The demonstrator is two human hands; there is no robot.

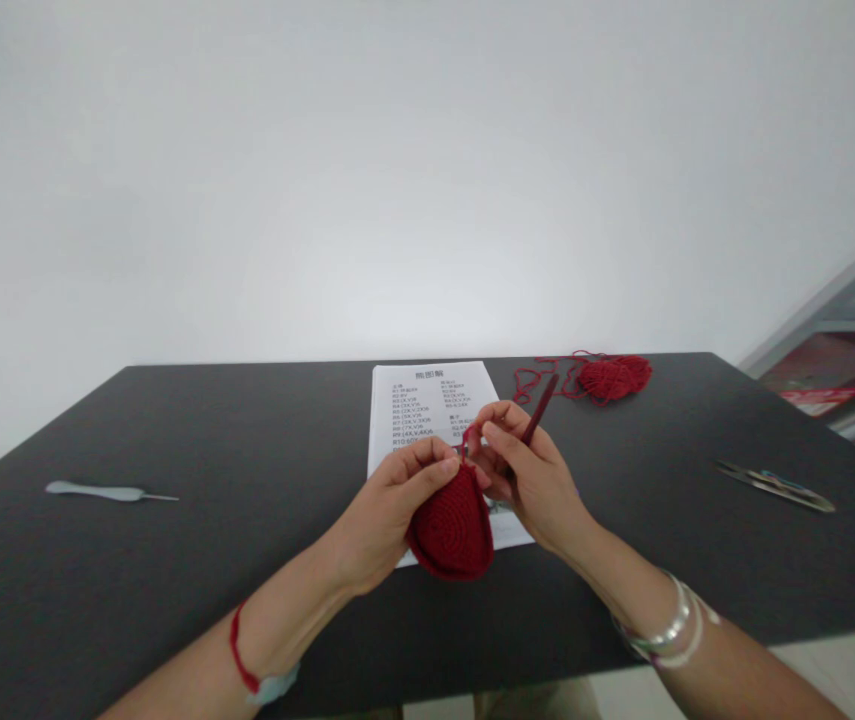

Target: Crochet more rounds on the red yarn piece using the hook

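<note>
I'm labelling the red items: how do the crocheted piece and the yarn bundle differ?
The crocheted piece is held in the left hand; the yarn bundle lies on the table. The piece shows tight, curved rows, while the bundle is a loose heap of strands. Both are red.

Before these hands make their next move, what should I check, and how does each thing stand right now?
1. Left hand grips the red crocheted piece: ok.
2. Right hand holds the dark red stick: ok.
3. Stick's tip sits in the yarn: cannot tell, it is hidden.
4. Printed paper fully uncovered: not ok, the hands and red crocheted piece block part.
5. Yarn ball on the table: ok, near the far edge.
6. Snips clear of both hands: ok, off to the right.
</note>
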